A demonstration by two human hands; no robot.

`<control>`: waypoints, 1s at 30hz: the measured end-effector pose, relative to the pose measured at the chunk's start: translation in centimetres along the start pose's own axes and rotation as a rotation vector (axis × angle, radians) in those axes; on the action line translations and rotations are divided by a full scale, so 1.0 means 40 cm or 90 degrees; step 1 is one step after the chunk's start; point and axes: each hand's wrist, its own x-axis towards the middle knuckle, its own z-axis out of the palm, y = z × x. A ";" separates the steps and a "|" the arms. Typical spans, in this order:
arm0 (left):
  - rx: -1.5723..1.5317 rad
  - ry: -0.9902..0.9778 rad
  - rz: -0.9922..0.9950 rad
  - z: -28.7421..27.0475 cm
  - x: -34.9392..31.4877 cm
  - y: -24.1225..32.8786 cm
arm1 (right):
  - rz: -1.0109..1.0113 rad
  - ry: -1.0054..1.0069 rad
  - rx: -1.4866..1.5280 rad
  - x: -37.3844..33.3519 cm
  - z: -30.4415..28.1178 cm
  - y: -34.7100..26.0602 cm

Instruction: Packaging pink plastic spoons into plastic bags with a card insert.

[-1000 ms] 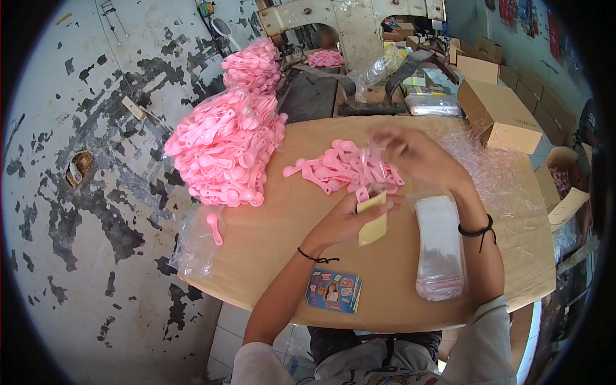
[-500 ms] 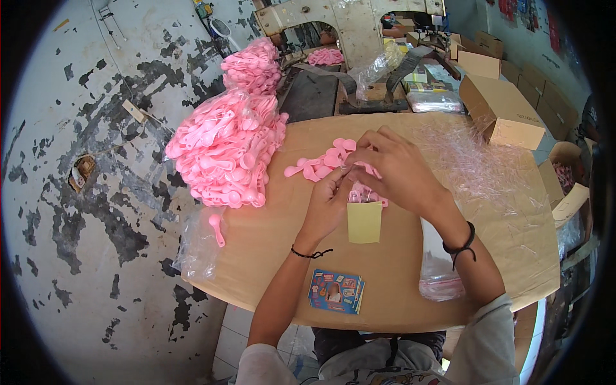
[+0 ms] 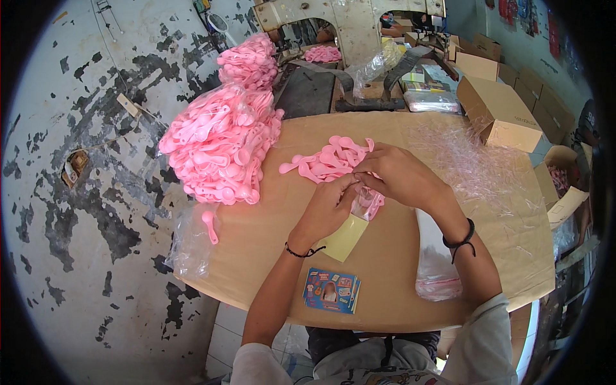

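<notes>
My left hand point(image 3: 328, 208) and my right hand point(image 3: 405, 174) meet over the middle of the table, fingers pinched at the top of a small clear plastic bag point(image 3: 368, 203). Inside the bag show pink spoons, and a yellow card point(image 3: 345, 238) hangs at its lower end, tilted. Just beyond my hands lies a loose pile of pink plastic spoons point(image 3: 328, 160). Nearer to me is a small stack of blue printed cards point(image 3: 331, 291). Flat clear plastic bags point(image 3: 437, 266) lie beside my right forearm.
Large clear sacks of pink spoons point(image 3: 221, 144) stand at the left by the peeling wall point(image 3: 102, 212). One spoon point(image 3: 209, 227) lies on clear plastic at the table's left edge. Thin plastic scraps point(image 3: 471, 157) and an open cardboard box point(image 3: 497, 115) are at the right, a machine frame point(image 3: 350, 32) behind.
The bag and its yellow card have swung from upright to slanted, the card's lower end moving left. My right hand has shifted slightly right and down, uncovering more loose spoons.
</notes>
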 end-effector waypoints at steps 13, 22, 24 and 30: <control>-0.311 0.067 0.012 0.048 0.011 -0.015 | 0.132 0.140 0.177 0.015 0.005 0.031; -0.455 0.091 -0.140 0.015 0.014 -0.033 | 0.210 -0.153 0.495 -0.103 -0.246 0.148; -0.446 0.082 -0.208 0.020 0.029 -0.057 | 0.322 -0.224 0.401 -0.141 -0.219 0.275; -0.483 -0.032 -0.250 0.024 0.034 -0.108 | 0.223 0.489 0.052 -0.146 -0.150 0.400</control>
